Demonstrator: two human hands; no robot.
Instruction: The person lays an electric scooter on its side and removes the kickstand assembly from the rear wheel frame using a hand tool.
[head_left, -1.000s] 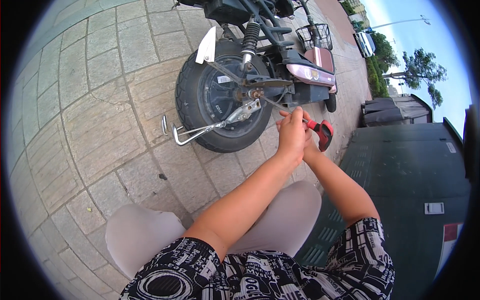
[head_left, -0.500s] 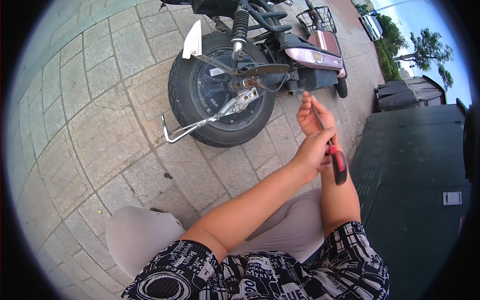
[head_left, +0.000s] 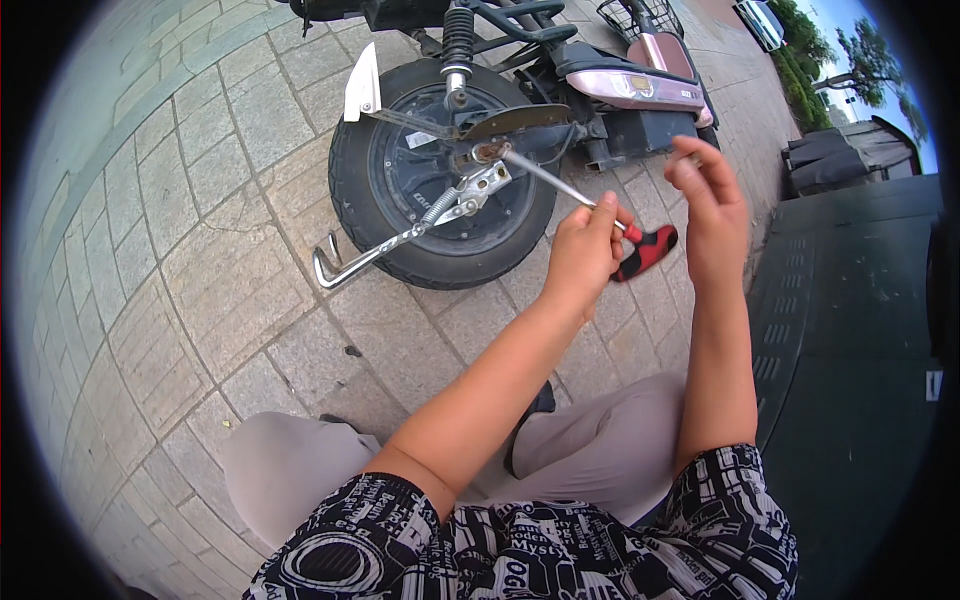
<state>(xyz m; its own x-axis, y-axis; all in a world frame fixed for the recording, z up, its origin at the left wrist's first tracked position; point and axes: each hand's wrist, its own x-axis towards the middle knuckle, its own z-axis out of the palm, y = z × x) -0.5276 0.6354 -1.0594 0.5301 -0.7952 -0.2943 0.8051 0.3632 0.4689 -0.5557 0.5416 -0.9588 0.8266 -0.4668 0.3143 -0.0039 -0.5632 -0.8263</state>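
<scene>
My left hand (head_left: 585,250) is closed around the shaft of a screwdriver (head_left: 650,252) with a thick red and black handle. Its bare metal shaft points up and left, and the tip appears at the rusty axle end (head_left: 490,152) of the scooter's rear wheel (head_left: 355,185); whether it touches cannot be told. Off to the right, my right hand (head_left: 715,205) is raised with its fingers curled and the thumb against the forefinger. Something small may be between those fingertips. Just below the axle a chrome kickstand (head_left: 375,258) with a spring hangs across the wheel.
The pink and black electric scooter (head_left: 635,88) lies tipped ahead of me, with a shock absorber (head_left: 458,50) and a white-ended bracket (head_left: 363,85) above the wheel. Stone paving (head_left: 230,290) surrounds it. A dark green metal cabinet (head_left: 850,300) stands close on my right.
My hands have separated. The left has carried the screwdriver up and left, its tip now at the axle. The right has let go of the shaft area and moved right, fingers curled.
</scene>
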